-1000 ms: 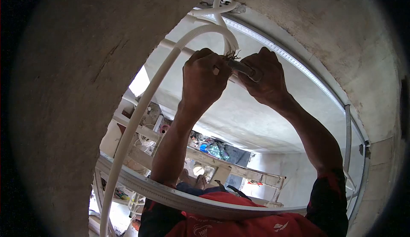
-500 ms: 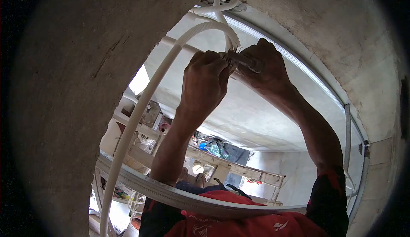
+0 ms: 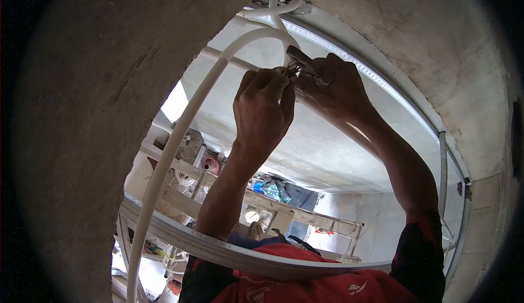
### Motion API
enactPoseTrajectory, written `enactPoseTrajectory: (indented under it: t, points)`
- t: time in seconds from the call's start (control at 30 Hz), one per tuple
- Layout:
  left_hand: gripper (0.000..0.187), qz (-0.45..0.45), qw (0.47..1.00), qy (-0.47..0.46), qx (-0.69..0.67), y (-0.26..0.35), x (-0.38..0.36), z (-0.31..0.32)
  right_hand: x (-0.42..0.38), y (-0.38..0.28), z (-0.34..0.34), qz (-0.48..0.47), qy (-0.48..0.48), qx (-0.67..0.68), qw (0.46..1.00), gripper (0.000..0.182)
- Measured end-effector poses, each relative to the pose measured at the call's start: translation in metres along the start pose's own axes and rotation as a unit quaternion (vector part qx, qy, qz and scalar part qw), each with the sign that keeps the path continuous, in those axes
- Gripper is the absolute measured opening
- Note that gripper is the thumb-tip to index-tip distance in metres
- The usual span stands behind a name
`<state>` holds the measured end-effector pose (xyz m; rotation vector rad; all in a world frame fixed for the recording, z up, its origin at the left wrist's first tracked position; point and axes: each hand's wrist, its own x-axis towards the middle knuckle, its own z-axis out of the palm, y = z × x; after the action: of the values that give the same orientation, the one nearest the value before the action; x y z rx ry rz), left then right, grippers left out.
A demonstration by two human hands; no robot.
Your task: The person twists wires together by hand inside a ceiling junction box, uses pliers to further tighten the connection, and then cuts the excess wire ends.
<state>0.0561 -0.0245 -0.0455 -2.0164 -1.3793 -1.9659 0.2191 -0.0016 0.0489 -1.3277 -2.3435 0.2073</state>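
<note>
Raised overhead, my left hand (image 3: 263, 104) pinches a small bundle of thin wires (image 3: 293, 69) near the ends of the white conduits. Just to its right, my right hand (image 3: 339, 87) is closed around a metal hand tool (image 3: 303, 62), whose head lies against or beside the wires. The tool looks like pliers, but its jaws are partly hidden. A white corrugated conduit (image 3: 254, 37) arches down behind the wires and joins a long straight white pipe (image 3: 185, 123) on the left.
A perforated metal channel (image 3: 376, 76) curves along the upper right, and another metal rail (image 3: 218, 250) crosses in front of my chest. Rough concrete (image 3: 93, 112) fills the left side. Below are a scaffold beam (image 3: 305, 216), a coiled white cable (image 3: 184, 178) and a pink container (image 3: 210, 165).
The tool in my right hand has turned, with its head now raised and pointing up to the left. My right hand has shifted slightly, and the view has moved a little.
</note>
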Motion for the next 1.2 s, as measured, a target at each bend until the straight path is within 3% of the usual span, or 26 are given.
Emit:
enactPoseTrajectory:
  t: [0.1, 0.27, 0.33, 0.8, 0.9, 1.0, 1.07, 1.2]
  points:
    - [0.012, 0.008, 1.000, -0.014, 0.004, -0.001, 0.001, -0.001, 0.001, 0.009, 0.000, -0.026, 0.007, 0.080, 0.996, 0.027]
    - [0.009, 0.011, 1.000, -0.005, 0.002, -0.001, 0.001, 0.002, 0.004, 0.011, -0.020, -0.027, -0.033, 0.039, 0.998, 0.026]
    - [0.009, 0.017, 1.000, -0.002, 0.001, -0.003, 0.001, 0.004, 0.005, 0.016, -0.018, 0.017, -0.092, 0.060, 0.994, 0.026]
    - [0.009, 0.043, 0.998, -0.008, -0.037, -0.015, 0.001, 0.005, 0.004, 0.014, -0.011, 0.068, -0.048, 0.057, 0.995, 0.027]
    - [0.009, 0.035, 0.998, -0.033, -0.036, -0.017, 0.004, 0.004, 0.005, 0.015, -0.010, 0.066, -0.047, 0.113, 0.990, 0.024]
    - [0.010, 0.034, 0.997, -0.037, -0.059, -0.019, 0.005, 0.004, 0.005, 0.015, -0.006, 0.055, -0.027, 0.081, 0.995, 0.022]
    - [0.011, 0.027, 0.997, -0.044, -0.051, -0.019, 0.005, 0.005, 0.003, 0.018, -0.001, -0.038, 0.063, -0.017, 0.997, 0.024]
    - [0.012, 0.024, 0.997, -0.045, -0.056, -0.020, 0.004, 0.004, 0.000, 0.020, 0.004, -0.116, 0.080, -0.029, 0.990, 0.024]
